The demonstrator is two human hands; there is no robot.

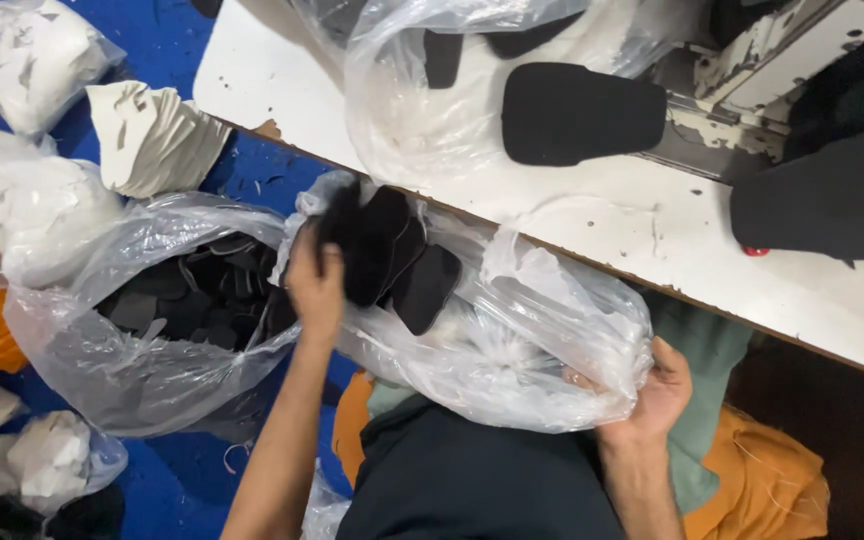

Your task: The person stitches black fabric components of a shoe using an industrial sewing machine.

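The right hand (652, 392) clutches the clear bag (512, 340) on the lap, below the tabletop (652, 230) edge; the left hand (317, 285) grasps black pieces (392, 262) at its mouth; these may slip, as the thin plastic sags

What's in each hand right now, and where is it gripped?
Left hand grips a stack of black pieces at its left end. Right hand clutches the clear bag at its lower right corner.

A plastic bag (512, 350) is held in the lap, just below the bench (652, 230) edge, pads (392, 260) gripped at its mouth. A second bag (152, 330) lies left on the floor (182, 480). Another pad (582, 112) is seen on the bench.
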